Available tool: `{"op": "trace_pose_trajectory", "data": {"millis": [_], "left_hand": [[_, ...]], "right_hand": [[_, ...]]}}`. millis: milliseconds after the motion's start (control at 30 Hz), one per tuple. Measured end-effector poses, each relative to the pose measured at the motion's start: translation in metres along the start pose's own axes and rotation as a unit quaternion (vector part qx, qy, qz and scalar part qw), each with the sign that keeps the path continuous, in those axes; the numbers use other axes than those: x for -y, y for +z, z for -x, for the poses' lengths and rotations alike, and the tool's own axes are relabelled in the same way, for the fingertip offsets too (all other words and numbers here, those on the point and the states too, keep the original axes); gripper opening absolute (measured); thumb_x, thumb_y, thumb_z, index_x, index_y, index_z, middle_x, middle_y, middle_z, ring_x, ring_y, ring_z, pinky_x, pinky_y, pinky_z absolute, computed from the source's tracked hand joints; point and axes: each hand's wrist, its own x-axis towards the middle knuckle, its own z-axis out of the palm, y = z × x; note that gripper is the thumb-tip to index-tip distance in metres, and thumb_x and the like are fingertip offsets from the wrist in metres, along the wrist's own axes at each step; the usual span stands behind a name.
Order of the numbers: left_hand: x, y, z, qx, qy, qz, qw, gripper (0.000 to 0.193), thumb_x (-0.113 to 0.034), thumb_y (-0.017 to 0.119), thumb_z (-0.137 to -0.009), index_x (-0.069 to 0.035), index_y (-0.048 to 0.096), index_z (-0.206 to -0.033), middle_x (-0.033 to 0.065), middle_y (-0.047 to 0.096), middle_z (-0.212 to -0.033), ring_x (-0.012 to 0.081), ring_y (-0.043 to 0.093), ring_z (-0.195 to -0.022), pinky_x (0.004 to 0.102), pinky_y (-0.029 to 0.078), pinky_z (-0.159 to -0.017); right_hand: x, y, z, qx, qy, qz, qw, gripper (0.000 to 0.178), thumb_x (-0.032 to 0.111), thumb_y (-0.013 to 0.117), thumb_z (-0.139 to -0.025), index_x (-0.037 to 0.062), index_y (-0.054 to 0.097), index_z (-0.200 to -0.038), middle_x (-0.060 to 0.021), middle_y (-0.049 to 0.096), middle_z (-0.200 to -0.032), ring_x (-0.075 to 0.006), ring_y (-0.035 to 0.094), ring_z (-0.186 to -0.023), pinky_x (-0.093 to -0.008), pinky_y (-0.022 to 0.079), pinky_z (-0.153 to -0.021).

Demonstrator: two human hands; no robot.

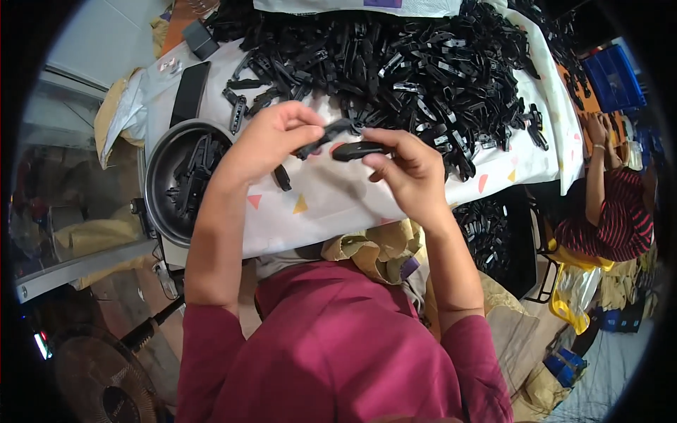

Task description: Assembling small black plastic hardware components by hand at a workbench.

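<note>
Above the near edge of the table, my two hands are close together. My left hand [271, 141] pinches a thin black part [330, 132] between thumb and fingers; its exact kind is unclear. Between the thumb and fingers of my right hand [412, 173] is a smooth, oblong black plastic piece [358, 150], pointing left toward the other part. A large heap of similar black pieces [367, 56], some with shiny strips, covers the far side of the table. One loose black piece [282, 178] lies below my left wrist. Left of that forearm, a steel bowl [151, 194] holds several black pieces.
A patterned white cloth [324, 211] covers the table. A black phone [190, 95] and a dark box [201, 39] lie at the left. Below the right edge stands a black crate [523, 261] of parts. A fan [106, 377] is lower left. Another person [606, 211] works at right.
</note>
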Motion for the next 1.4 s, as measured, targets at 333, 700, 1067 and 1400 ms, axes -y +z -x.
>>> {"op": "trace_pose_trajectory", "data": {"millis": [333, 700, 1067, 1400], "left_hand": [[-0.017, 0.028, 0.022, -0.015, 0.153, -0.208, 0.966, 0.021, -0.001, 0.062, -0.079, 0.002, 0.062, -0.099, 0.0054, 0.065, -0.086, 0.0122, 0.061, -0.076, 0.025, 0.049, -0.066], [-0.003, 0.038, 0.037, -0.063, 0.484, -0.364, 0.793, 0.042, 0.001, 0.07, -0.063, 0.001, 0.057, -0.104, 0.0124, 0.063, -0.088, 0.0276, 0.061, -0.074, 0.0334, 0.05, -0.063], [0.033, 0.043, 0.028, -0.059, 0.379, -0.414, 0.825, 0.055, -0.005, 0.07, -0.067, -0.004, 0.049, -0.118, 0.0106, 0.059, -0.093, 0.029, 0.055, -0.079, 0.0359, 0.045, -0.071], [0.053, 0.034, -0.037, -0.252, 0.123, -0.155, 0.947, 0.027, -0.017, 0.062, -0.073, -0.004, 0.062, -0.097, 0.008, 0.064, -0.085, 0.0147, 0.06, -0.077, 0.027, 0.046, -0.067]], "right_hand": [[0.01, 0.01, 0.004, -0.05, -0.176, 0.152, 0.971, 0.025, -0.006, 0.071, -0.067, -0.0022, 0.062, -0.09, -0.0105, 0.062, -0.087, -0.0168, 0.061, -0.076, -0.0248, 0.051, -0.06], [0.003, 0.013, 0.018, -0.084, -0.304, 0.227, 0.921, 0.03, -0.004, 0.073, -0.065, -0.0004, 0.059, -0.092, -0.0124, 0.06, -0.08, -0.023, 0.06, -0.072, -0.028, 0.049, -0.062], [-0.012, -0.013, 0.01, 0.045, -0.123, 0.274, 0.953, 0.039, 0.023, 0.076, -0.067, 0.0021, 0.058, -0.095, -0.0103, 0.057, -0.081, -0.0238, 0.059, -0.072, -0.0302, 0.049, -0.057], [-0.054, -0.054, -0.072, -0.07, -0.161, 0.628, 0.758, 0.024, 0.011, 0.062, -0.075, 0.0078, 0.061, -0.099, -0.0091, 0.06, -0.089, -0.0285, 0.058, -0.081, -0.0365, 0.047, -0.07]]}}
